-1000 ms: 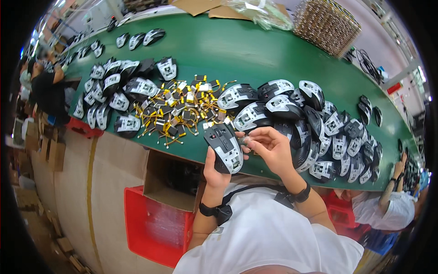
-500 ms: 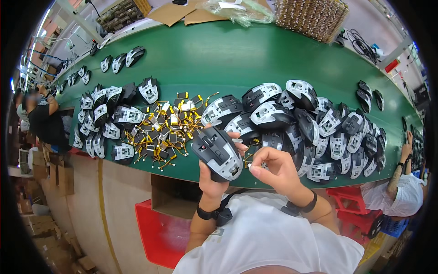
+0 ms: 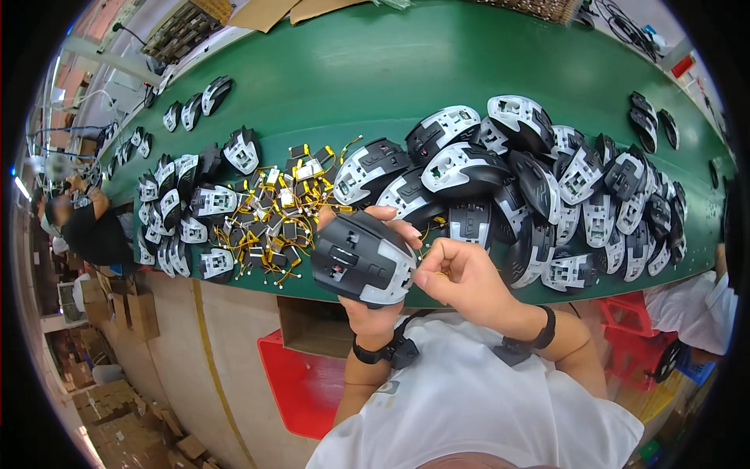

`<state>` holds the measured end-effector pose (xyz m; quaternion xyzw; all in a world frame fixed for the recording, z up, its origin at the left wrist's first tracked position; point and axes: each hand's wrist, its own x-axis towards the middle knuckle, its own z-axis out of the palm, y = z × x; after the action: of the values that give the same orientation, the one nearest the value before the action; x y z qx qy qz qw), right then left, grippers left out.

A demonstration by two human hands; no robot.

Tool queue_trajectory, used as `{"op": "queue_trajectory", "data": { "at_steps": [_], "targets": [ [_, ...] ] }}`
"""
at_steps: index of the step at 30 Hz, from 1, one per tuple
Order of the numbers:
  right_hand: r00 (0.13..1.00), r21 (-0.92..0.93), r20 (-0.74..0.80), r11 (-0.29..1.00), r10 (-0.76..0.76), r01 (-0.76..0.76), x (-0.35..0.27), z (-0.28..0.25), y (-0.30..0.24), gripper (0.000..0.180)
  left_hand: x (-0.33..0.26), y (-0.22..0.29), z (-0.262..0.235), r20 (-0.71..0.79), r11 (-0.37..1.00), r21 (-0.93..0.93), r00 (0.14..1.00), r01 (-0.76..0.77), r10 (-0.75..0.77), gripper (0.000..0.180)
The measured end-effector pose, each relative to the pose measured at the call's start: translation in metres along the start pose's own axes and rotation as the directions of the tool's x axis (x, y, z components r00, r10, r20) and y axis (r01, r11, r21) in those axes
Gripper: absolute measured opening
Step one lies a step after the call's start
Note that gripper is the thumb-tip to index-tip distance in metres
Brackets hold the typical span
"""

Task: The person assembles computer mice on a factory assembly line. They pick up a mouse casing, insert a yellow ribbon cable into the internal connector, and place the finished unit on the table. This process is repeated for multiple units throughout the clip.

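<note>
My left hand (image 3: 375, 309) is wrapped round a black and grey computer mouse (image 3: 348, 262), held just above the table's near edge. Its slotted side, with small cut-outs, faces up. Close against the mouse's right edge, my right hand (image 3: 469, 285) is closed in a pinch. A bit of thin yellowish wire shows at its fingertips; what it joins to is hidden. Behind the mouse lies a loose heap of small battery packs (image 3: 285, 199) with yellow tape, coloured wires and white plugs. More mice (image 3: 461, 168) are piled right of the heap.
A second cluster of mice (image 3: 170, 207) stands left of the batteries. Further mice sit at the far left (image 3: 191, 109) and far right (image 3: 644, 121) of the green table (image 3: 351, 78). Below the near edge are a cardboard box (image 3: 312, 328) and a red crate (image 3: 293, 391). Co-workers sit at both sides.
The mouse has turned in my left hand, and its grey end now points more to the right. My right hand's fingertips have come in close to its edge. The view has shifted slightly.
</note>
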<state>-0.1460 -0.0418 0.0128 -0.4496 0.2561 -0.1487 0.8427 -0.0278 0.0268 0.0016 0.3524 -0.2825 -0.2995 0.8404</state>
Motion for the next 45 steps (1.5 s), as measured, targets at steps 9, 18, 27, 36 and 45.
{"op": "queue_trajectory", "data": {
  "at_steps": [9,18,27,36,45],
  "targets": [
    [0.998,-0.008,-0.058,1.000,-0.017,0.017,-0.002,0.005,0.002,0.014,-0.003,-0.010,0.002,-0.015,0.986,0.095,0.990,-0.137,0.139,0.072],
    [0.997,-0.144,-0.056,0.988,-0.060,0.052,-0.001,0.007,-0.002,0.013,-0.007,-0.003,0.003,-0.013,0.963,0.225,0.988,-0.147,0.154,0.059],
    [0.991,-0.021,-0.053,0.993,-0.120,0.119,0.009,0.005,0.016,0.024,-0.001,-0.008,0.003,-0.075,0.982,0.120,0.985,-0.146,0.156,0.065],
    [0.982,0.046,0.082,0.984,0.170,-0.174,0.006,0.001,-0.002,0.029,0.000,-0.004,0.000,-0.076,0.989,-0.135,0.996,-0.059,0.049,0.061],
    [0.976,0.019,0.161,0.988,0.148,-0.153,0.007,-0.005,-0.003,0.025,0.002,-0.010,-0.007,-0.066,0.961,-0.273,0.998,-0.038,0.020,0.063]
  ]
}}
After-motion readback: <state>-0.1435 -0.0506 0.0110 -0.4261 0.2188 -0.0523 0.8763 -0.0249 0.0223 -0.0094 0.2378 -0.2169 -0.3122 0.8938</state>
